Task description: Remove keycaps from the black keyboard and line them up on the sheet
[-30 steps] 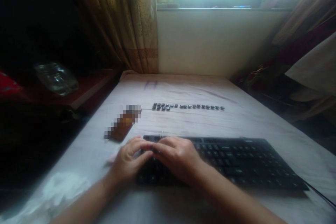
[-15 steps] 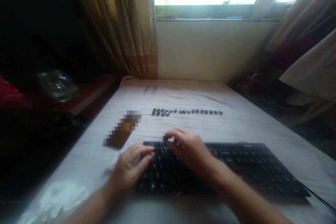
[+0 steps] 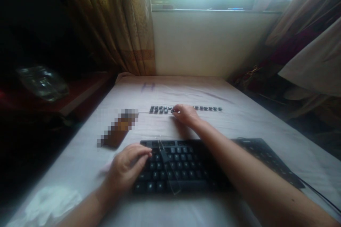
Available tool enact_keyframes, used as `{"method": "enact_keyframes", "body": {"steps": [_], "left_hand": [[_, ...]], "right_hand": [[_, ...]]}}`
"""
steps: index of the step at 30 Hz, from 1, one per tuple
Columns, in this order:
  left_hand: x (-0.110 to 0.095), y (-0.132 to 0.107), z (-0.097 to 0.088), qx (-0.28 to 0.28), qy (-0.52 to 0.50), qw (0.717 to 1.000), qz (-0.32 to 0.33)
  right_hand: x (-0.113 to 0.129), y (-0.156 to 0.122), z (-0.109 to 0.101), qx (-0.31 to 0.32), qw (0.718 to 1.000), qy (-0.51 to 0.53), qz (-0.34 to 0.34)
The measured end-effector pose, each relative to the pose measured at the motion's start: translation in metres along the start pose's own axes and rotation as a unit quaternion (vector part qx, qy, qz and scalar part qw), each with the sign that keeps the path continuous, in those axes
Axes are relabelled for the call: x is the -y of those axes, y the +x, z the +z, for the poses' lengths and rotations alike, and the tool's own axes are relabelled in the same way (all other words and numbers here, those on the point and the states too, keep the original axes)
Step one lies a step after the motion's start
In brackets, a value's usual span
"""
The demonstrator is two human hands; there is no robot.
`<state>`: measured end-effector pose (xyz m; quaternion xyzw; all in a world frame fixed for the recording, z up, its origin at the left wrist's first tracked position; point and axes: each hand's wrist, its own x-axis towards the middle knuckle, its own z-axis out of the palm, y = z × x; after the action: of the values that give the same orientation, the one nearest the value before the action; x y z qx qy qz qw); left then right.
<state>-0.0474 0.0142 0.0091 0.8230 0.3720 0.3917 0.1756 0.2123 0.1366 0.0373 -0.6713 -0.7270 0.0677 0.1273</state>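
Note:
A black keyboard (image 3: 186, 165) lies across the white cloth-covered table (image 3: 239, 120) in front of me. My left hand (image 3: 125, 170) rests curled on the keyboard's left end, fingers bent over the keys. A thin wire tool (image 3: 166, 168) lies on the keys just right of it. My right hand (image 3: 186, 113) reaches past the keyboard to a row of loose black keycaps (image 3: 186, 109) and its fingers pinch together at the row; what they hold is too small to see.
A pixelated brown oblong object (image 3: 118, 129) lies left of the keycaps. White crumpled material (image 3: 50, 204) sits at the near left corner. Curtains (image 3: 125, 25) and a window sill stand behind; a dark shelf with a glass object (image 3: 44, 83) is at left.
My right hand lifted off the keyboard's upper left keys and stretched forward to the row of keycaps. My left hand stayed on the keyboard's left end.

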Motion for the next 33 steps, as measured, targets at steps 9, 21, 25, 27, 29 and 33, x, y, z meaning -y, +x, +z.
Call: {"method": "enact_keyframes", "body": {"steps": [9, 21, 25, 27, 29, 33], "left_hand": [[-0.001, 0.002, 0.001, 0.002, -0.007, 1.0, -0.008], [0.004, -0.001, 0.002, 0.017, -0.008, 1.0, -0.011], [0.005, -0.002, 0.002, 0.02, -0.008, 1.0, -0.013], [0.005, -0.002, 0.002, 0.019, -0.006, 1.0, -0.015], [0.004, -0.001, 0.001, 0.016, -0.006, 1.0, -0.013], [0.003, 0.0, 0.001, 0.013, -0.009, 1.0, -0.011]], "right_hand": [[0.006, 0.004, 0.0, 0.01, 1.0, -0.028, -0.006], [0.005, 0.009, 0.009, 0.008, 0.999, -0.043, -0.001], [0.006, 0.009, 0.009, 0.004, 0.999, -0.042, 0.003], [0.005, 0.008, 0.009, 0.001, 0.999, -0.042, 0.003], [0.004, 0.008, 0.009, 0.0, 0.999, -0.042, 0.004], [0.001, 0.007, 0.003, -0.01, 0.999, -0.047, -0.002]]}}
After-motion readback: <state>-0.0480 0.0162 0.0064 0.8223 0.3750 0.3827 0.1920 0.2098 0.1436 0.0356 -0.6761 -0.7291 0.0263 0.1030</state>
